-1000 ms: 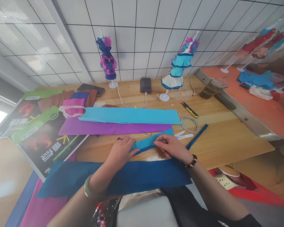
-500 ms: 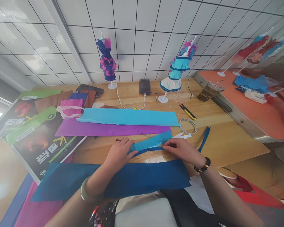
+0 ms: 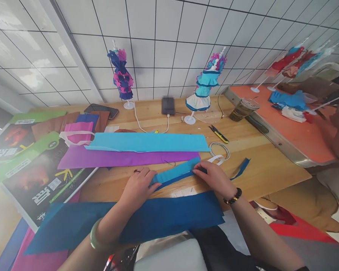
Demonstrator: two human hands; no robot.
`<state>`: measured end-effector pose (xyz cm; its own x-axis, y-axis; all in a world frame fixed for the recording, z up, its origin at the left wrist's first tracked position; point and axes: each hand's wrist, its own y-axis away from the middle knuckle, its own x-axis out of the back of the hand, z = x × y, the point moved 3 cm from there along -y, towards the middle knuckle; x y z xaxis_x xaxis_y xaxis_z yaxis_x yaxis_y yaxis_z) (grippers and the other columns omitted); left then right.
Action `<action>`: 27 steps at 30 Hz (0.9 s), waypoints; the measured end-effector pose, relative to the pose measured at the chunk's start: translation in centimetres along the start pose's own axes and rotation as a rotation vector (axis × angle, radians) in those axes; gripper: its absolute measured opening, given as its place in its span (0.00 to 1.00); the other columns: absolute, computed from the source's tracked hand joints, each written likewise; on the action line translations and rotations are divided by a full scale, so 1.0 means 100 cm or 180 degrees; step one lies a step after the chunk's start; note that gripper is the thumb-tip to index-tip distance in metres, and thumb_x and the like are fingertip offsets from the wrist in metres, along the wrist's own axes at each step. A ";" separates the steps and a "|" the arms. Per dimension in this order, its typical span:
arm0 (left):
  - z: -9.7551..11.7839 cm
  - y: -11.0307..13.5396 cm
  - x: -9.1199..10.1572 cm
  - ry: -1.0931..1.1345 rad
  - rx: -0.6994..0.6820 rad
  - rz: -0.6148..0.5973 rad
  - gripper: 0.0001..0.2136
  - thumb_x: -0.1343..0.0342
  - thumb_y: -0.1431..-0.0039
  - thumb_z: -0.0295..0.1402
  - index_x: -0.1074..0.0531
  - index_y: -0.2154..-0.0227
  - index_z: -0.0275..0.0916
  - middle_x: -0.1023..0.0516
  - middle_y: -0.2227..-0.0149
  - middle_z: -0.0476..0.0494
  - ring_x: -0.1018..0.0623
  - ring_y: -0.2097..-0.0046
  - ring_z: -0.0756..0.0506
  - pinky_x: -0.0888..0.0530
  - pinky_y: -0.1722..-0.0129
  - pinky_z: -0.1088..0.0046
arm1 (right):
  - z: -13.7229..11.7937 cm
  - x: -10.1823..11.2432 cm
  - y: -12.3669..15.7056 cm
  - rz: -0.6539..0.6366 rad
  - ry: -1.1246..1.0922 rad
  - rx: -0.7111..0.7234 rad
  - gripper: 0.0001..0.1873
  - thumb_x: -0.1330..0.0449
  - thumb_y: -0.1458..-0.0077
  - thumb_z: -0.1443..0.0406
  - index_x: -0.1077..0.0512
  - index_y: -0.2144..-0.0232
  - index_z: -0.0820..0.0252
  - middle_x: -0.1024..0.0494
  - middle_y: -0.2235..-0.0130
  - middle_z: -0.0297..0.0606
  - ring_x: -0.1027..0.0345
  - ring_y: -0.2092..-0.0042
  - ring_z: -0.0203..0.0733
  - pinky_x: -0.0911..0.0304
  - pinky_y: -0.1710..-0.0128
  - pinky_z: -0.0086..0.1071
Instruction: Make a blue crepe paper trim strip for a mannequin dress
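A short light-blue strip (image 3: 176,171) lies at a slant on the table, with a narrow dark-blue strip (image 3: 172,182) along its lower edge. At its left end my left hand (image 3: 139,186) is closed over the strips, thumb below and fingers above. My right hand (image 3: 213,177) pinches their right end; its fingertips are partly hidden. Nearer to me lies a wide dark-blue sheet (image 3: 169,218), partly under my left forearm. Behind the strips are a long light-blue sheet (image 3: 149,142) and a purple sheet (image 3: 124,160).
To the right are a tape roll (image 3: 226,150), a yellow-and-black cutter (image 3: 219,134) and a dark-blue scrap (image 3: 241,169). Two dressed stands, one purple (image 3: 123,75) and one turquoise (image 3: 206,83), stand by the wall. A cup (image 3: 244,109) is at the back right; printed bags (image 3: 45,180) lie left.
My right hand has brought the dark-blue strip up against the light-blue strip's lower edge. The gap between them has closed. The whole view has shifted slightly.
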<state>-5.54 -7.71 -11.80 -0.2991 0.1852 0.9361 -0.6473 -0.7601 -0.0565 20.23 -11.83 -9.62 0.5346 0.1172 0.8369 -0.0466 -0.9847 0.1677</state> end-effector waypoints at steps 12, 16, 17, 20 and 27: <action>0.001 -0.001 0.003 0.0092 -0.0015 0.0039 0.10 0.49 0.42 0.40 0.33 0.61 0.40 0.28 0.64 0.44 0.27 0.61 0.44 0.32 0.62 0.67 | 0.004 -0.007 0.001 0.0295 0.0006 0.0107 0.09 0.50 0.44 0.62 0.32 0.65 0.57 0.26 0.63 0.38 0.33 0.71 0.39 0.40 0.67 0.35; 0.001 -0.001 0.003 0.0054 -0.0016 0.0020 0.10 0.48 0.43 0.39 0.33 0.62 0.39 0.28 0.64 0.44 0.27 0.61 0.43 0.32 0.62 0.67 | 0.003 -0.006 0.001 0.0265 -0.0017 0.0042 0.09 0.51 0.43 0.62 0.33 0.65 0.57 0.26 0.64 0.38 0.33 0.72 0.38 0.40 0.68 0.34; 0.001 -0.001 0.004 0.0040 -0.0017 0.0027 0.10 0.48 0.43 0.39 0.33 0.62 0.39 0.28 0.64 0.44 0.27 0.61 0.43 0.32 0.62 0.67 | 0.003 -0.006 0.001 0.0258 -0.0018 0.0021 0.09 0.51 0.43 0.62 0.33 0.65 0.57 0.26 0.64 0.37 0.33 0.73 0.38 0.40 0.68 0.34; 0.002 -0.002 0.005 0.0007 -0.0029 0.0062 0.09 0.47 0.43 0.38 0.32 0.63 0.38 0.28 0.64 0.44 0.27 0.62 0.43 0.31 0.63 0.67 | 0.003 -0.007 0.000 0.0255 -0.0022 0.0000 0.09 0.51 0.43 0.62 0.33 0.65 0.57 0.26 0.66 0.36 0.34 0.74 0.37 0.40 0.68 0.34; 0.003 -0.002 0.006 -0.0010 -0.0035 0.0071 0.09 0.47 0.44 0.38 0.32 0.63 0.39 0.28 0.65 0.44 0.27 0.62 0.43 0.32 0.63 0.66 | 0.006 -0.009 0.000 0.0226 -0.0132 -0.0004 0.09 0.51 0.43 0.62 0.33 0.64 0.57 0.26 0.66 0.36 0.34 0.73 0.37 0.40 0.70 0.33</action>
<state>-5.40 -7.66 -11.17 -0.3115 0.1662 0.9356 -0.6480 -0.7573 -0.0812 20.28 -12.00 -10.67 0.5644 0.0415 0.8244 -0.0868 -0.9902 0.1093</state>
